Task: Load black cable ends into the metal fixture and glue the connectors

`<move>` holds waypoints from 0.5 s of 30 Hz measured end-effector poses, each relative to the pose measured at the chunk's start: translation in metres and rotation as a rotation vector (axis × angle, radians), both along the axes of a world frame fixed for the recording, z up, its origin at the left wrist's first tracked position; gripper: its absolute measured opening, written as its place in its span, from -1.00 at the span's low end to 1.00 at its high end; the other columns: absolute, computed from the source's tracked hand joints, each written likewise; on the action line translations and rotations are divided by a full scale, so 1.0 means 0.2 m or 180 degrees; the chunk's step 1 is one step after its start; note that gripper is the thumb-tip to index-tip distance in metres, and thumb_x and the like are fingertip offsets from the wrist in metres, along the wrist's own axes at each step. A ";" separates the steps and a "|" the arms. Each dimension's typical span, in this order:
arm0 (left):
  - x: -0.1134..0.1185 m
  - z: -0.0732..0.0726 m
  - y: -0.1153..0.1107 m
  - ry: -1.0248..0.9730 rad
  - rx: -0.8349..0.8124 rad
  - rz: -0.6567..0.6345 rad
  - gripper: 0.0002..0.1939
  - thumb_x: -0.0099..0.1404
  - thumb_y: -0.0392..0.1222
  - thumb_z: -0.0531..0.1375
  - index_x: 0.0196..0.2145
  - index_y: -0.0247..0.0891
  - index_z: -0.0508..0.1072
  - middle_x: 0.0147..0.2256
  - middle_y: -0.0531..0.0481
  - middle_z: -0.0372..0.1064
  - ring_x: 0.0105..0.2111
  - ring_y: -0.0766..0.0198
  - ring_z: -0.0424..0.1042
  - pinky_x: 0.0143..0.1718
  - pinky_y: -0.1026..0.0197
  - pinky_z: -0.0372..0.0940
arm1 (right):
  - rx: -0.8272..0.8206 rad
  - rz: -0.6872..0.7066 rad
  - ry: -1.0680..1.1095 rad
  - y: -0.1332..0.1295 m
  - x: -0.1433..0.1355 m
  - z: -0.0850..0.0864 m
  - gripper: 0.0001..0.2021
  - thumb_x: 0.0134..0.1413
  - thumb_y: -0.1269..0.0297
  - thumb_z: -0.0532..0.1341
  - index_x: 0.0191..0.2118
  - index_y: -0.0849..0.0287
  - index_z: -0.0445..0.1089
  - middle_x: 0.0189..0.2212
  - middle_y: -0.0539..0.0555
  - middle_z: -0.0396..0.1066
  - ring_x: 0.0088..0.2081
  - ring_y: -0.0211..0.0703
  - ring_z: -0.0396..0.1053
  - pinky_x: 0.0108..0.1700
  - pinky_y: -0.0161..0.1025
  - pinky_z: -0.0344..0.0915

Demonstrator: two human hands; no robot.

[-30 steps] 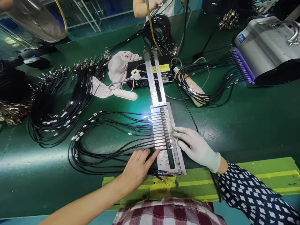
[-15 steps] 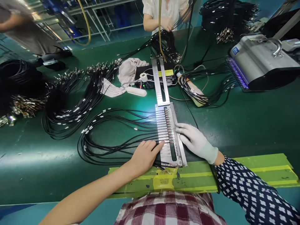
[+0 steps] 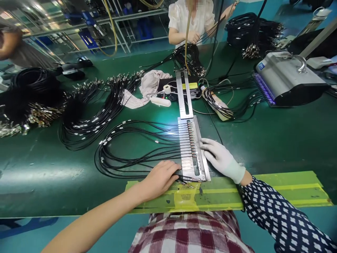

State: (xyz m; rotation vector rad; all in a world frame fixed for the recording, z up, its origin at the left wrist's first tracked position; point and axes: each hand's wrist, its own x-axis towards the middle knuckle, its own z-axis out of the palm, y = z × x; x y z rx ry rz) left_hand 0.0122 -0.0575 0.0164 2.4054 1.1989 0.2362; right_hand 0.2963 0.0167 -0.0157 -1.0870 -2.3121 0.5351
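Observation:
A slotted metal fixture (image 3: 186,154) lies on the table, with several black cables (image 3: 123,165) laid side by side across it, their stripped ends over its long slot. The cables loop out to the left. My bare left hand (image 3: 160,176) rests over the lowest cables beside the fixture's left edge, fingers loosely bent and thumb apart; its palm side is hidden. My right hand (image 3: 222,160), in a white glove, lies against the fixture's right edge with its fingers stretched out. A few loose cable ends (image 3: 188,184) stick out below the fixture.
Behind the fixture, a slotted metal bar (image 3: 184,95) crosses a black box (image 3: 171,88). Cable bundles (image 3: 86,123) lie left. A silver machine with violet light (image 3: 292,80) stands right, with cables running into it. Across the table, a person (image 3: 192,21) handles cables. Yellow-green tape (image 3: 223,195) covers the front edge.
My left hand has drawn back from the cables in the slots, down and left to the fixture's lower left edge. My right hand stays at the right edge. The camera view has shifted slightly.

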 end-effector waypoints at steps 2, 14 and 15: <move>-0.05 0.03 -0.04 -0.0157 -0.0426 0.0155 -0.85 0.45 -0.26 0.05 -0.17 -0.21 0.42 -0.26 -0.03 0.37 -0.22 0.21 0.36 -0.16 0.17 0.29 | -0.0072 -0.0036 0.0008 -0.01 0.00 0.00 -0.73 0.37 0.24 0.06 0.04 0.13 0.40 0.18 0.19 0.33 0.19 0.04 0.30 0.21 0.10 0.31; 0.00 -0.08 0.02 -0.0966 0.0171 0.0649 -0.89 0.45 -0.32 0.05 -0.22 -0.25 0.37 -0.27 -0.04 0.35 -0.21 0.24 0.32 -0.15 0.20 0.28 | -0.0200 -0.0071 0.0086 0.00 0.01 -0.01 -0.75 0.37 0.24 0.07 0.02 0.12 0.42 0.17 0.18 0.34 0.18 0.03 0.31 0.22 0.08 0.31; 0.01 -0.09 0.03 -0.0884 0.0338 0.0612 -0.89 0.45 -0.33 0.05 -0.21 -0.26 0.36 -0.27 -0.05 0.35 -0.20 0.23 0.32 -0.14 0.19 0.29 | -0.0202 -0.0078 0.0076 0.00 0.01 -0.01 -0.75 0.37 0.24 0.07 0.02 0.12 0.42 0.17 0.17 0.34 0.18 0.03 0.32 0.22 0.07 0.31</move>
